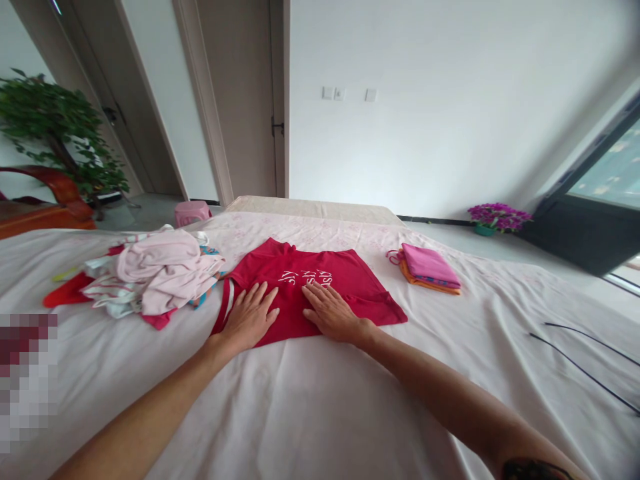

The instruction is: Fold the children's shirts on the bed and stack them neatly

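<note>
A red T-shirt (280,317) with white lettering lies spread on the pale bedsheet (320,413), its neckline side toward the left and a white-striped band at its left edge. My left hand (249,317) rests flat on the shirt's left part, fingers stretched out. Palm down near the lettering, my right hand (333,312) also lies flat, covering some of the print. Neither hand grasps the cloth. To the left is a loose heap of clothes (165,270), pale pink on top. On the right sits a small folded stack, with a pink garment (430,265) over an orange one (435,287).
Two thin dark cords (583,370) lie on the sheet at the right. Beyond the covered surface stand a pink stool (193,212), a purple-flowered pot (499,219) and a white wall. A wooden armchair (60,193) and a leafy plant (55,120) are at the far left.
</note>
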The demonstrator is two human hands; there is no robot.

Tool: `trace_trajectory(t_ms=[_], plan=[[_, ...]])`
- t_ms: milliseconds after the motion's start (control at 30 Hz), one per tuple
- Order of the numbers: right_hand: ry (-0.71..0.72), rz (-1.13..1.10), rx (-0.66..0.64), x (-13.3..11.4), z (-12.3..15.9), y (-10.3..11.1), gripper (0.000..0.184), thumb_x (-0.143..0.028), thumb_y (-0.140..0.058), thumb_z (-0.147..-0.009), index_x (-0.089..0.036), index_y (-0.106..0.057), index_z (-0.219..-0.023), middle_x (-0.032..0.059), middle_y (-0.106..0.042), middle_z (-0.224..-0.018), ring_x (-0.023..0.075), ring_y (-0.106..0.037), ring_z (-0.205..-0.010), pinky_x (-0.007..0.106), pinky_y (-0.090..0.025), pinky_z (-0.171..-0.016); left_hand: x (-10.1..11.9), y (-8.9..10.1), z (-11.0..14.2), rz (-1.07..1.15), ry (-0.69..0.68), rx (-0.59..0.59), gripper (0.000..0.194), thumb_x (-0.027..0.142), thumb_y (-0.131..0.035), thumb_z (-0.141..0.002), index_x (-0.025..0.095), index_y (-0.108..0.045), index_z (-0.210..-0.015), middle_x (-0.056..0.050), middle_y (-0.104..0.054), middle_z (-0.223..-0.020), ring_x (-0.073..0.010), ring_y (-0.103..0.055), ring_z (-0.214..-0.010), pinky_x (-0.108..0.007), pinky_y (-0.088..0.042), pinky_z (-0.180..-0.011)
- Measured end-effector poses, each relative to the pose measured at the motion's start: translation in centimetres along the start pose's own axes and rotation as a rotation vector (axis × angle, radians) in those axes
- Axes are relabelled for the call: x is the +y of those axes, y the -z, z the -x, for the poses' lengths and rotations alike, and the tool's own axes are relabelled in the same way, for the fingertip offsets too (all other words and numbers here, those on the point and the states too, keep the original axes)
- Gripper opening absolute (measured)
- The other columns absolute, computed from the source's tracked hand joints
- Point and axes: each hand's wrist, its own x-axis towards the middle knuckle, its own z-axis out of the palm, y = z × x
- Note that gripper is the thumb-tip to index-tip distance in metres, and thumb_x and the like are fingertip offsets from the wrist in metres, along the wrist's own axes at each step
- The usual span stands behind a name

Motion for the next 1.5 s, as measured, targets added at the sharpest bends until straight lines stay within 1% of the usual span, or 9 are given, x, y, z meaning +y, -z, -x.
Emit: trace_trajectory(t_ms=[100, 233, 300, 400, 667, 967, 1300, 1400, 1500], plan=[[-0.039, 0.097, -0.031, 3.8, 1.7, 0.6, 0.057, -0.047, -0.028, -0.103, -0.024, -0.028, -0.155, 0.0051, -0.028, -0.159, 0.0242, -0.023, -0.148, 0.049, -0.014, -0.122, -0.1, -0.2, 0.1, -0.023, 0.052, 0.003, 0.058, 0.045, -0.039, -0.096, 0.023, -0.039, -0.149, -0.014, -0.031, -0.159, -0.033, -0.025, -0.147, -0.055, -0.024, -0.114], [-0.169, 0.172, -0.058, 8.5, 3.8, 1.2, 0.06, -0.052, -0.023, -0.102, -0.026, -0.026, -0.156, 0.0031, -0.026, -0.16, 0.0233, -0.022, -0.148, 0.048, -0.016, -0.121, 0.1, -0.1, 0.1, -0.045, 0.086, 0.009, 0.061, 0.05, -0.037, -0.095, 0.023, -0.038, -0.15, -0.016, -0.032, -0.158, -0.0352, -0.028, -0.146, -0.057, -0.022, -0.114], [-0.255, 0.189, -0.076, 10.2, 4.7, 1.3, 0.06, -0.052, -0.021, -0.102, -0.025, -0.026, -0.156, 0.0042, -0.025, -0.161, 0.0235, -0.021, -0.148, 0.048, -0.016, -0.12, 0.1, 0.0, 0.2, -0.053, 0.097, 0.005, 0.062, 0.051, -0.037, -0.095, 0.022, -0.038, -0.15, -0.016, -0.032, -0.158, -0.0354, -0.028, -0.146, -0.056, -0.022, -0.114], [-0.366, 0.2, -0.09, 11.4, 5.5, 1.4, 0.059, -0.05, -0.02, -0.103, -0.024, -0.027, -0.155, 0.0044, -0.024, -0.161, 0.0233, -0.02, -0.149, 0.05, -0.016, -0.12, 0.1, 0.2, 0.6, -0.064, 0.105, -0.009, 0.062, 0.052, -0.036, -0.096, 0.022, -0.038, -0.15, -0.016, -0.032, -0.158, -0.0345, -0.028, -0.146, -0.054, -0.021, -0.115], [-0.415, 0.185, -0.101, 11.4, 5.6, 1.6, 0.057, -0.048, -0.022, -0.103, -0.026, -0.025, -0.155, 0.0038, -0.024, -0.161, 0.0201, -0.021, -0.148, 0.048, -0.019, -0.119, -0.6, 0.1, 2.7, -0.074, 0.188, 0.019, 0.062, 0.052, -0.036, -0.096, 0.022, -0.038, -0.15, -0.018, -0.031, -0.158, -0.0352, -0.032, -0.144, -0.053, -0.023, -0.114], [-0.435, 0.137, -0.1, 11.5, 5.5, 1.8, 0.058, -0.051, -0.021, -0.103, -0.027, -0.026, -0.155, 0.0028, -0.025, -0.161, 0.0205, -0.02, -0.148, 0.048, -0.016, -0.119, -0.1, 1.0, 4.3, -0.077, 0.245, -0.025, 0.063, 0.051, -0.034, -0.097, 0.022, -0.032, -0.152, -0.02, -0.031, -0.158, -0.033, -0.027, -0.146, -0.054, -0.023, -0.113], [-0.437, 0.171, -0.068, 11.4, 5.5, 1.2, 0.058, -0.049, -0.024, -0.102, -0.025, -0.028, -0.155, 0.0042, -0.025, -0.161, 0.0214, -0.023, -0.148, 0.047, -0.017, -0.119, -0.4, 0.1, 4.6, -0.128, 0.22, 0.005, 0.064, 0.05, -0.035, -0.096, 0.02, -0.033, -0.152, -0.021, -0.03, -0.157, -0.0326, -0.028, -0.146, -0.052, -0.023, -0.113], [-0.43, 0.186, -0.059, 11.3, 5.6, 1.1, 0.059, -0.049, -0.024, -0.102, -0.024, -0.028, -0.155, 0.0054, -0.026, -0.161, 0.0233, -0.023, -0.148, 0.049, -0.019, -0.118, -0.5, 0.6, 4.4, -0.131, 0.217, -0.022, 0.064, 0.049, -0.036, -0.096, 0.019, -0.034, -0.152, -0.021, -0.031, -0.157, -0.0335, -0.029, -0.146, -0.053, -0.023, -0.113], [-0.412, 0.198, -0.072, 11.4, 5.6, 1.5, 0.059, -0.046, -0.025, -0.101, -0.021, -0.029, -0.155, 0.0075, -0.026, -0.161, 0.0258, -0.023, -0.147, 0.051, -0.02, -0.118, -0.5, 1.9, 3.2, -0.109, 0.224, -0.1, 0.063, 0.048, -0.044, -0.092, 0.017, -0.044, -0.146, -0.021, -0.037, -0.154, -0.0362, -0.031, -0.144, -0.056, -0.023, -0.113]])
